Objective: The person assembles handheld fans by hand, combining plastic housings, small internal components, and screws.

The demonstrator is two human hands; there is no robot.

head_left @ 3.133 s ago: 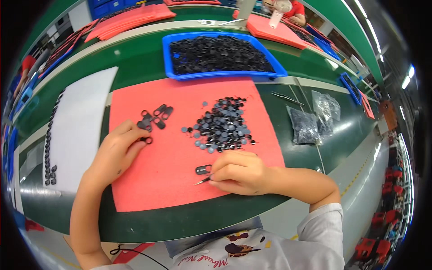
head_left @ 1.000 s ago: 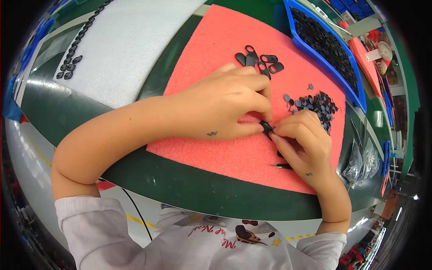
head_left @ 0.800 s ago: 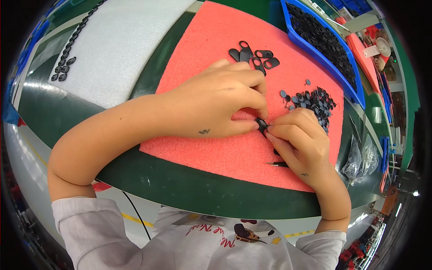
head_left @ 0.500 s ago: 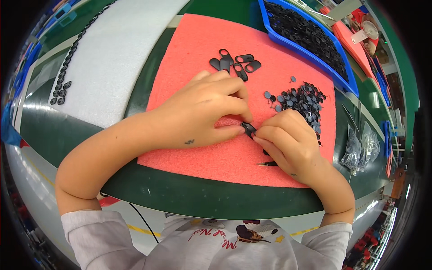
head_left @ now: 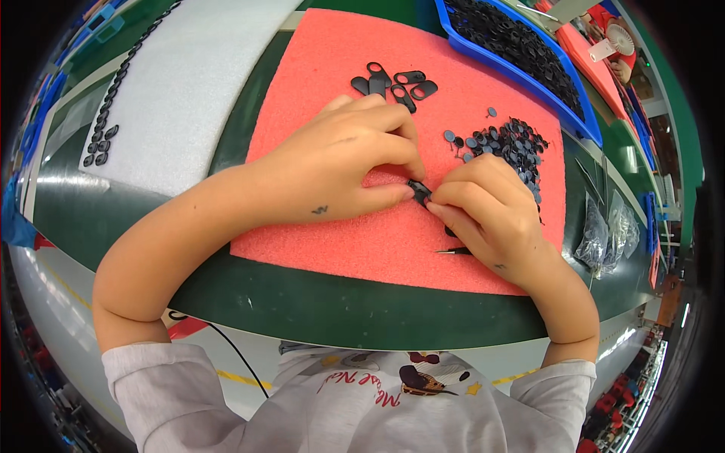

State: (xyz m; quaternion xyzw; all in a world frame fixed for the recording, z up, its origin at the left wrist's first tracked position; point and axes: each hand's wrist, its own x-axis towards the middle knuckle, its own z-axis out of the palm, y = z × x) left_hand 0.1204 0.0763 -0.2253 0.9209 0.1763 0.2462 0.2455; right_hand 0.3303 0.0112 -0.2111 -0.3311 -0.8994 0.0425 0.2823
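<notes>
Between my two hands is a small black plastic piece [head_left: 420,192], partly covered by my fingers. My left hand [head_left: 355,158] pinches its left end with thumb and fingertips, while my right hand [head_left: 487,208] is closed on the right end. Both hands are low over a pink foam mat [head_left: 317,245]. Beyond my left hand lie several black oval pieces with a round hole [head_left: 402,96]. A heap of small dark round discs with thin pins [head_left: 504,147] sits just past my right hand. Under that hand, a thin pointed tool [head_left: 451,251] is partly hidden.
A blue tray [head_left: 521,94] full of small black parts stands at the far right. On the left, white foam [head_left: 185,98] carries a row of small black parts [head_left: 124,79]. Clear plastic bags [head_left: 604,238] and a slim metal tool [head_left: 589,181] lie on the green table [head_left: 362,309] at right.
The whole view has shifted slightly, so the mat and parts appear higher. My hands keep the black piece between them, with only slight finger movement.
</notes>
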